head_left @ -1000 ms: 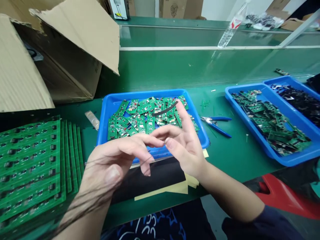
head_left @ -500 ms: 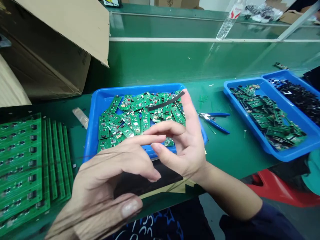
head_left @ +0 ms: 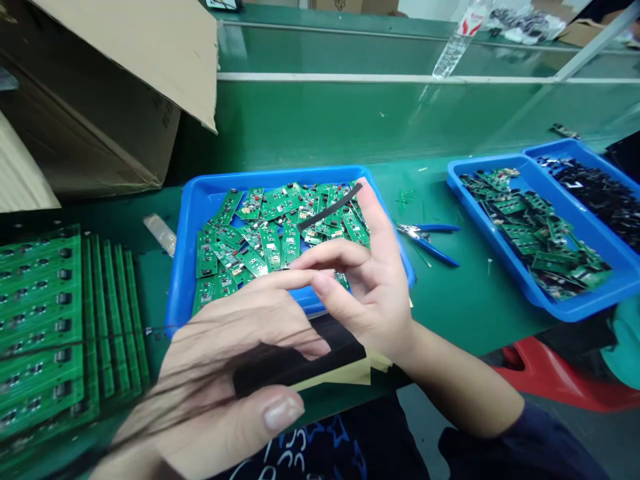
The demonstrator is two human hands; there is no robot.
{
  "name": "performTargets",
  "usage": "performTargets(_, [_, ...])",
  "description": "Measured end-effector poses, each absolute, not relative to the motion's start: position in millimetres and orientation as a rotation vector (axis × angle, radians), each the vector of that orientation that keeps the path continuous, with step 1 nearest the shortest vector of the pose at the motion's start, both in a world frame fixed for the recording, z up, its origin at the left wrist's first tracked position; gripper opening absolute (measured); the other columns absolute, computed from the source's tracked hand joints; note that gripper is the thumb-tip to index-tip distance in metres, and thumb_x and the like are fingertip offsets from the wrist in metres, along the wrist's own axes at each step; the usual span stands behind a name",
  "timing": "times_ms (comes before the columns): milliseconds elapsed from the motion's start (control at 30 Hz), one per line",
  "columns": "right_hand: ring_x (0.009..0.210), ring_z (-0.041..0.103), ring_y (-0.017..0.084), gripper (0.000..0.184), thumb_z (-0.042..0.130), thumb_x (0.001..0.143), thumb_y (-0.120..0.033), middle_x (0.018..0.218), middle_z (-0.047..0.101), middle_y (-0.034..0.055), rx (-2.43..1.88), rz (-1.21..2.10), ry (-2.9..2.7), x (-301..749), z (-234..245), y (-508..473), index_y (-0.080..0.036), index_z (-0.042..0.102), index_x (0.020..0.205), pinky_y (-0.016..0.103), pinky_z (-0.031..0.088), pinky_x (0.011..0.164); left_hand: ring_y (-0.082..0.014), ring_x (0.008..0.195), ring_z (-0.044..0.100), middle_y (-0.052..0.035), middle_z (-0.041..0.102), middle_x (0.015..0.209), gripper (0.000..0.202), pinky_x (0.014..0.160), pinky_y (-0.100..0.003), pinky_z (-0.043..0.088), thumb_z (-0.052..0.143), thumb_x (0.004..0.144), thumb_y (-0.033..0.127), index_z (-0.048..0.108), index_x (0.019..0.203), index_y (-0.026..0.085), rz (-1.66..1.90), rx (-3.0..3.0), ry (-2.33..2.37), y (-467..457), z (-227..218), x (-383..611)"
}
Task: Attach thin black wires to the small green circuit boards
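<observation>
A thin black strip (head_left: 331, 211), slightly curved, clings by one end to the raised index fingertip of my right hand (head_left: 383, 287); its other end hangs over the boards. The other right fingers are curled, and the thumb reaches toward my left fingertips. My left hand (head_left: 230, 333) is in front at the lower left, thumb and fingers apart. Its index fingertip meets or overlaps the right thumb tip. Behind and below both hands lies a black sheet (head_left: 300, 363) with yellowish backing paper (head_left: 345, 375), partly hidden. Beyond them, a blue tray (head_left: 265, 177) holds many small green circuit boards (head_left: 271, 248).
Blue-handled cutters (head_left: 430, 240) lie right of the tray. Two more blue trays, one with circuit boards (head_left: 540, 227) and one with black parts (head_left: 595, 193), stand farther right. Large board panels (head_left: 37, 333) lean at left, below a cardboard box (head_left: 125, 100). A bottle (head_left: 457, 43) stands behind.
My left hand has shifted slightly right, closer to the right thumb. The right index fingertip and the black strip's attached end have moved a little left.
</observation>
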State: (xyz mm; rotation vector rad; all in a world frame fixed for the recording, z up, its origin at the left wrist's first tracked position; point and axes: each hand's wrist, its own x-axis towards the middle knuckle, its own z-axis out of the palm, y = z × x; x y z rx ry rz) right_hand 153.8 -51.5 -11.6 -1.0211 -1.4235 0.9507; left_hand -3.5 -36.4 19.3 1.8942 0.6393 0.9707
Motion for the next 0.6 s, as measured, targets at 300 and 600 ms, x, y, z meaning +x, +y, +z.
performTargets(300, [0.085, 0.066, 0.019, 0.075, 0.048, 0.09, -0.032, 0.104, 0.063, 0.0047, -1.014, 0.969, -1.421, 152.1, -13.8, -49.7, -0.033, -0.006, 0.141, 0.041, 0.059, 0.074, -0.0307, 0.086, 0.065, -0.0051, 0.071, 0.074, 0.021, 0.093, -0.052, 0.044, 0.058, 0.079, 0.035, 0.072, 0.093, 0.025, 0.918, 1.907, 0.618, -36.7, 23.2, -7.0])
performTargets(600, [0.085, 0.066, 0.018, 0.076, 0.047, 0.09, -0.028, 0.106, 0.063, 0.0053, -1.015, 0.987, -1.417, 153.7, -13.7, -49.4, -0.033, -0.008, 0.142, 0.039, 0.059, 0.074, -0.024, 0.063, 0.064, -0.0048, 0.071, 0.07, 0.024, 0.094, -0.049, 0.044, 0.06, 0.078, 0.038, 0.073, 0.091, 0.024, 0.944, 1.834, 0.568, -36.7, 19.1, -4.5])
